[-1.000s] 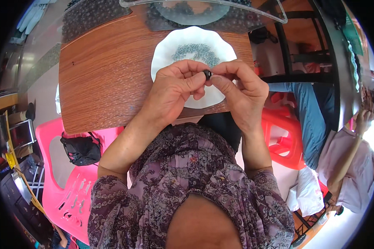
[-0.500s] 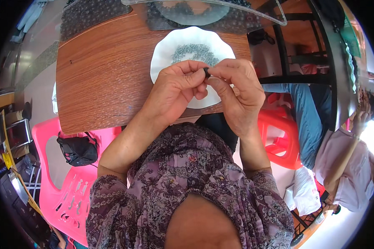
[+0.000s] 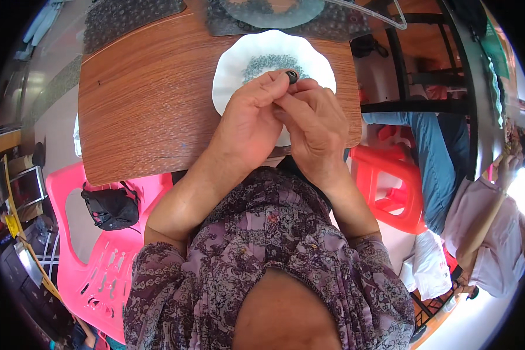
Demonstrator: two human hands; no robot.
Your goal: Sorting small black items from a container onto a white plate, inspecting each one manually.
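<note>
A small round black part [image 3: 292, 76] with a pale ring around a dark centre is pinched between thumb and finger of my left hand [image 3: 254, 108]. Just below and to its right, my right hand [image 3: 318, 119] has its fingers drawn together against the left fingers; whatever they hold, if anything, is hidden. Both hands are over the near part of a white scalloped plate [image 3: 230, 67]. Many tiny greyish pieces [image 3: 268, 61] are spread across the plate's middle.
The plate stands on a brown wooden table [image 3: 146, 99]. Dark trays of small black parts [image 3: 128, 23] lie at the far edge. A pink chair [image 3: 102, 268] with a black bag [image 3: 112, 207] is at left, a red stool [image 3: 391, 186] at right. Another person [image 3: 490, 233] sits far right.
My right fingers have come off the black part and dropped below it. The part is now turned so its ringed face shows. My hands have moved slightly farther over the plate.
</note>
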